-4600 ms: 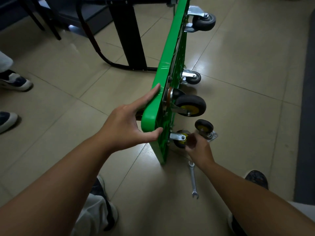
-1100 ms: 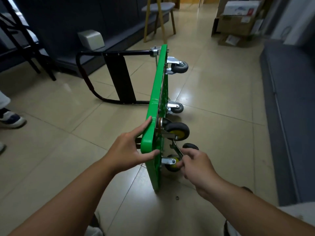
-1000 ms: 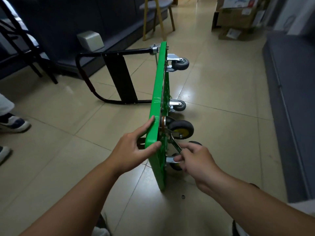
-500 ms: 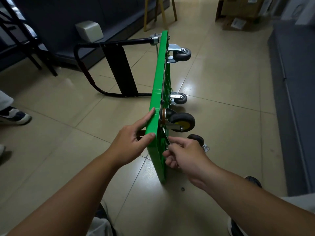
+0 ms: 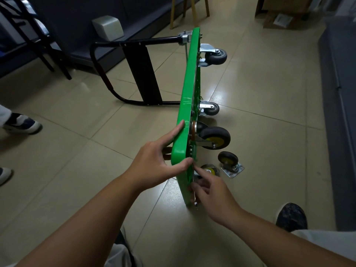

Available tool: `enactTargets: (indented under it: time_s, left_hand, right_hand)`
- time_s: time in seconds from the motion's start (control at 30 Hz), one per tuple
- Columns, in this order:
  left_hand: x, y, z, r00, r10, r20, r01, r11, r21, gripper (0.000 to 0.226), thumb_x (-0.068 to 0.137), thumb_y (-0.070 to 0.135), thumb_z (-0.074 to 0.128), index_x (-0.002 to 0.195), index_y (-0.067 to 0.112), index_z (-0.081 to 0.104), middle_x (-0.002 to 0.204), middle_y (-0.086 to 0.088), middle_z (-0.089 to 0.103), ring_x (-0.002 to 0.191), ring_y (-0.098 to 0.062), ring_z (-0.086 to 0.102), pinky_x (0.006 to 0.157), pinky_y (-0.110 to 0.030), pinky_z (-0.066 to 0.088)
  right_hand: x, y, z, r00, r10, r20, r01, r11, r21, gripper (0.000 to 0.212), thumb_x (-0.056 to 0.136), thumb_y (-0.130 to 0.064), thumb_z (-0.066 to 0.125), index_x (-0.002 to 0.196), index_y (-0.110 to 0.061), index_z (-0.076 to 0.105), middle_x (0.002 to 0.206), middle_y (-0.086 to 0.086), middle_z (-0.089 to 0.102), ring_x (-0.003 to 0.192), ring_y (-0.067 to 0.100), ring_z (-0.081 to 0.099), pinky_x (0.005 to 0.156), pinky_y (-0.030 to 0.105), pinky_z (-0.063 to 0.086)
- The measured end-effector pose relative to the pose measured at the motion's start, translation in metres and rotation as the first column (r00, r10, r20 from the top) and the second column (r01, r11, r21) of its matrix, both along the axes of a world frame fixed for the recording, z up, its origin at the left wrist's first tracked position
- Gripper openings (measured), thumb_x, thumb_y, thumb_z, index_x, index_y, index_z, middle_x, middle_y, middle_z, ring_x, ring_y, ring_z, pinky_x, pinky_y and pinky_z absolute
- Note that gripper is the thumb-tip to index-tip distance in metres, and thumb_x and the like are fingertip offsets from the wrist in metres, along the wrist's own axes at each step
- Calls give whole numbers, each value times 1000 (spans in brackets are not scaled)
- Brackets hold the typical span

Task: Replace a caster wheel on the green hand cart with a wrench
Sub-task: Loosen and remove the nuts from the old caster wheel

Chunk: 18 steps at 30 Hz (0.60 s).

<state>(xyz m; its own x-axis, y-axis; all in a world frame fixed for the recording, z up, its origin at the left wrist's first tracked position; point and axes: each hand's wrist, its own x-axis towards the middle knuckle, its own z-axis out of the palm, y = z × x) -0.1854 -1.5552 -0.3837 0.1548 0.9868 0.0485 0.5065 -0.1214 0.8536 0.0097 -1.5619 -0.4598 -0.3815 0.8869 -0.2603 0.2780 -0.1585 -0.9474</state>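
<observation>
The green hand cart (image 5: 189,97) stands on its long edge on the floor, underside facing right. My left hand (image 5: 154,166) grips its near upper corner. My right hand (image 5: 210,191) holds the metal wrench (image 5: 195,198) against the underside near the bottom corner, its lower end poking out below my fingers. The near lower caster (image 5: 211,170) with a yellow hub is partly hidden behind that hand. Above it sits a larger mounted caster (image 5: 214,138). A loose caster wheel (image 5: 230,163) with a square plate lies on the floor just right of the cart.
Two grey casters (image 5: 214,55) are mounted at the cart's far end, and its black folding handle (image 5: 138,72) rests on the floor to the left. Another person's shoes (image 5: 21,124) stand at the left edge. My shoe (image 5: 290,216) is at lower right. A dark bench edge (image 5: 339,112) runs along the right.
My right hand has swung the wrench downward along the underside, from near the upper caster to the cart's bottom corner. The view dipped and shifted; my left hand kept its grip.
</observation>
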Motion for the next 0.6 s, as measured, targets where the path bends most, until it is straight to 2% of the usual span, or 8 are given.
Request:
enactTargets:
  time_s: [0.07,0.13,0.2,0.27,0.4,0.47,0.53,0.6]
  left_hand:
    - [0,-1,0,1000,0,-6,0,1000,2,93,80,45,82,154,56,26,137,35,45,117,4,63,92,-33,61]
    - [1,-2,0,999,1,-33,-1,1000,8,93,78,58,76,153,60,21,143,33,42,120,3,61,93,-32,60]
    - [1,-2,-1,998,-1,-63,1,1000,12,93,77,64,70,154,61,18,146,27,40,122,0,60,95,-31,59]
    - [0,-2,-3,997,-4,-82,5,1000,9,94,77,66,68,155,59,15,149,22,40,125,-6,61,95,-32,59]
    - [-2,-1,-4,996,-14,-93,15,1000,11,94,78,66,67,155,59,14,147,25,40,124,-6,61,96,-31,58]
    - [-3,0,-5,996,-17,-87,17,1000,6,93,79,64,69,155,60,15,151,20,41,125,-8,61,95,-33,59]
    - [-4,1,-4,997,-15,-75,15,1000,0,93,80,60,72,154,62,16,153,13,43,125,-12,62,94,-37,60]
    - [-2,0,-4,999,-16,-47,15,1000,-17,93,82,54,75,153,63,16,151,17,41,122,-12,63,91,-41,61]
  right_hand:
    - [3,9,-16,997,55,57,-58,996,70,70,100,-6,55,148,-50,31,109,-8,72,95,8,70,80,24,58]
    - [4,26,-28,984,91,151,-109,987,116,76,100,-7,54,149,-56,23,109,-16,65,97,0,65,81,17,53]
    - [1,44,-39,962,108,249,-147,978,144,77,99,-9,55,151,-55,22,123,-11,63,112,7,62,94,29,55]
    - [-6,56,-47,939,124,320,-182,971,158,71,98,-9,55,151,-48,28,135,-4,62,121,16,60,100,39,53]
    - [-3,64,-53,899,134,417,-239,948,211,54,99,-10,53,145,-34,42,128,4,65,115,23,62,96,37,52]
    - [11,58,-49,859,191,475,-321,924,209,51,98,-11,56,144,-28,46,128,6,64,114,23,61,93,29,48]
    - [29,49,-36,817,255,517,-373,918,137,53,98,-14,59,147,-26,45,123,3,65,107,16,61,89,24,47]
    - [41,37,-11,847,299,438,-344,939,25,64,97,-13,62,152,-33,37,101,0,70,87,11,66,80,25,53]
